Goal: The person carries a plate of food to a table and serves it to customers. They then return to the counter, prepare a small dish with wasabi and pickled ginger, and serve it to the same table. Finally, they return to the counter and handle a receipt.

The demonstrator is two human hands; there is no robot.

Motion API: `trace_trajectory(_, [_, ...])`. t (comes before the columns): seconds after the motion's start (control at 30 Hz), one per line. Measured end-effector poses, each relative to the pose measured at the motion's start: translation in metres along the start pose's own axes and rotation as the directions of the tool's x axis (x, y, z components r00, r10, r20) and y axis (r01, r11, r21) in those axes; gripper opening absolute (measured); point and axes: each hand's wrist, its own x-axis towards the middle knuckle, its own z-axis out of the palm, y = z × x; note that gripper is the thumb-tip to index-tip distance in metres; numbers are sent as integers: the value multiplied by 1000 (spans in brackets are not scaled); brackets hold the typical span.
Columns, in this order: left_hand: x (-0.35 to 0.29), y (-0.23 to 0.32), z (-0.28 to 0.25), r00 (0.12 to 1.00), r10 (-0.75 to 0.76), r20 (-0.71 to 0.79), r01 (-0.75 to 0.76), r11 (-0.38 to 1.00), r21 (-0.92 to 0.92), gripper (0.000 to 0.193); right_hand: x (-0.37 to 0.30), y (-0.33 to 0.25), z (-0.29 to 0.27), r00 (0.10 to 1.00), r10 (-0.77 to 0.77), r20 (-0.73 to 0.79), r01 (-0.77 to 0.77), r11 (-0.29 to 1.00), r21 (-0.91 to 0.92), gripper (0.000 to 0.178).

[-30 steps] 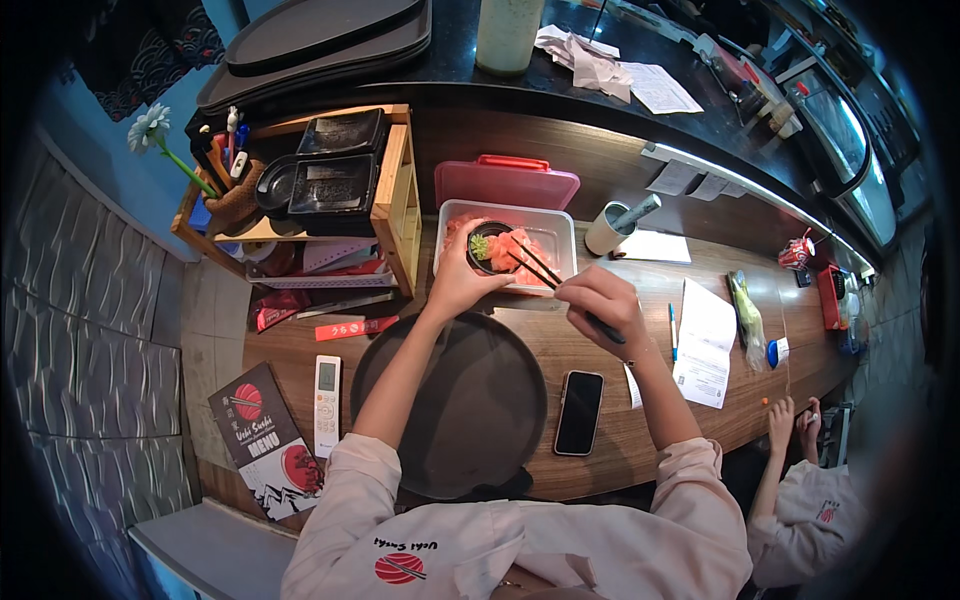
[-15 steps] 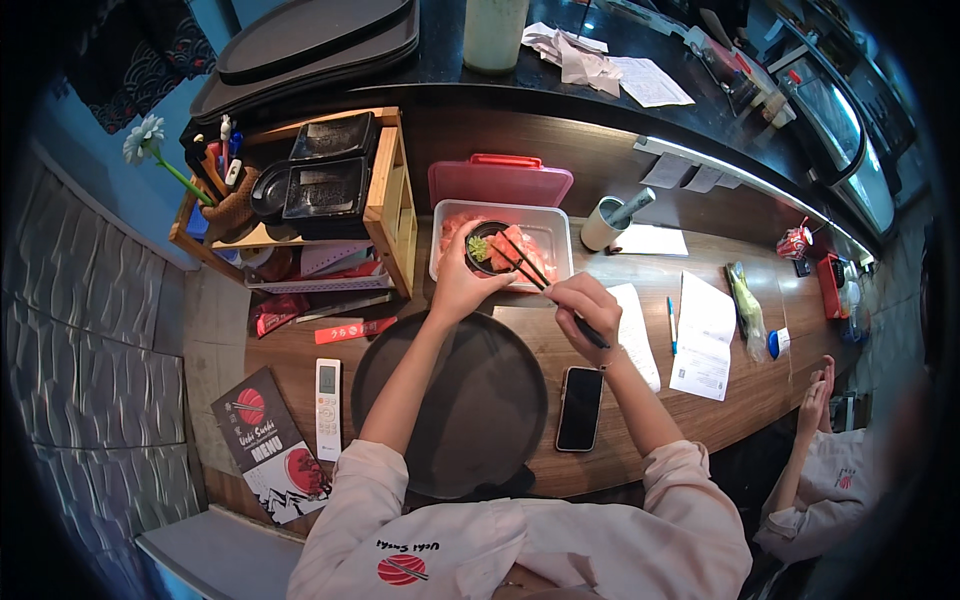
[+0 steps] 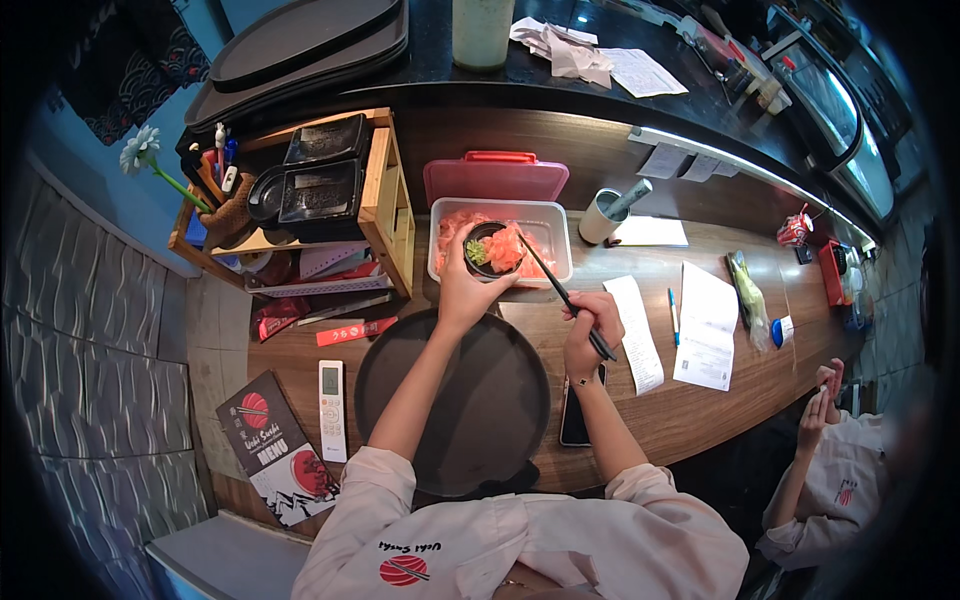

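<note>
My left hand (image 3: 464,290) grips a small black bowl (image 3: 486,272) from its left side, over the near edge of a clear plastic container (image 3: 563,245). In the bowl sit a lump of green paste (image 3: 475,251) and a heap of pink pickled ginger (image 3: 502,250). More pink slices lie in the container around it. My right hand (image 3: 592,330) is closed around black chopsticks (image 3: 552,277), whose tips reach the bowl's right rim beside the ginger. A large round dark tray (image 3: 450,400) lies beneath my left forearm.
Behind the container stands its red lid (image 3: 497,182). A wooden rack (image 3: 385,200) with black dishes is at left. A phone (image 3: 574,420), a receipt (image 3: 635,335), a pen (image 3: 674,315) and a cup (image 3: 600,220) lie or stand at right. Another person's hands (image 3: 822,395) are at far right.
My right hand has moved down and slightly right, drawing the chopstick tips from within the bowl to its right edge. The ginger now rests in the bowl. My left hand stays nearly in place.
</note>
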Motion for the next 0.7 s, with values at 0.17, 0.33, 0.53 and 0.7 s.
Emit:
trace_trajectory(0.17, [-3,3,-1,1000,21,8,-22,996,87,89,0,2,-6,980,-137,143,153,983,-106,19])
trace_trajectory(0.33, [-6,-3,-2,998,38,-42,-36,998,46,89,11,3,-15,997,69,22,-70,997,39,19])
trace_trajectory(0.53, [-27,-13,-23,997,-56,-56,58,997,44,91,60,25,-8,951,174,254,-106,960,-261,12])
trace_trajectory(0.7, [-75,-9,-44,990,-124,-65,125,992,9,91,89,76,58,679,34,733,493,719,-490,16])
